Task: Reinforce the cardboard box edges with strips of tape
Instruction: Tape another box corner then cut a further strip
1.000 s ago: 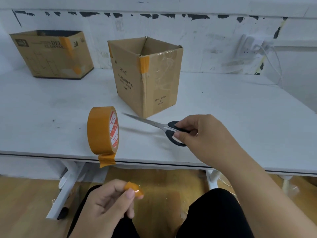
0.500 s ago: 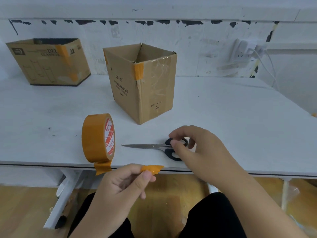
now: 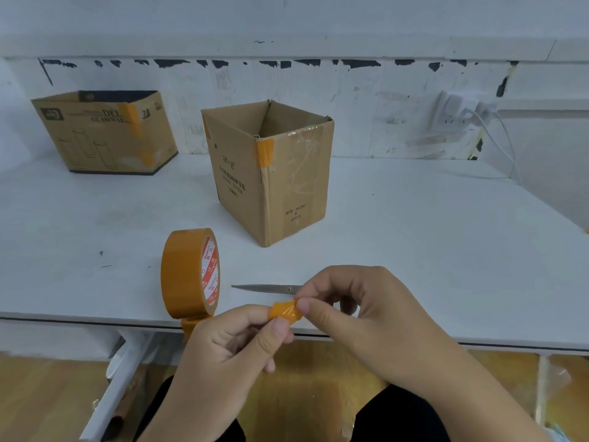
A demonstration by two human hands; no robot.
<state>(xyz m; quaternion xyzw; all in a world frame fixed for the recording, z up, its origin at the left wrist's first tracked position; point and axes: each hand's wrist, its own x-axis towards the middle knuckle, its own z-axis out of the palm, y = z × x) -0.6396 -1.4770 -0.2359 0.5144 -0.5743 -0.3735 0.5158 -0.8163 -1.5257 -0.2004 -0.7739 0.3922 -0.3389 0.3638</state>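
Now the cut strip of tape (image 3: 284, 311) is pinched by both hands, the scissors having been let go.

Nearest, over the front edge of the table (image 3: 446, 256), the strip is held between thumb and fingers of the left hand (image 3: 236, 349) and is also nipped at its other end by the fingertips of the right hand (image 3: 360, 314), which a moment ago was curled round the scissor handles. The scissors (image 3: 266, 288) have been laid flat near the front edge, blades toward the tape roll (image 3: 191, 275), which stands on edge there with its loose end hanging over. Farther back, mid-table, the open cardboard box (image 3: 271, 177) is seen with one orange strip at its near top corner; a strip is judged ready for another edge. A second box (image 3: 105, 132) sits at the far left corner.
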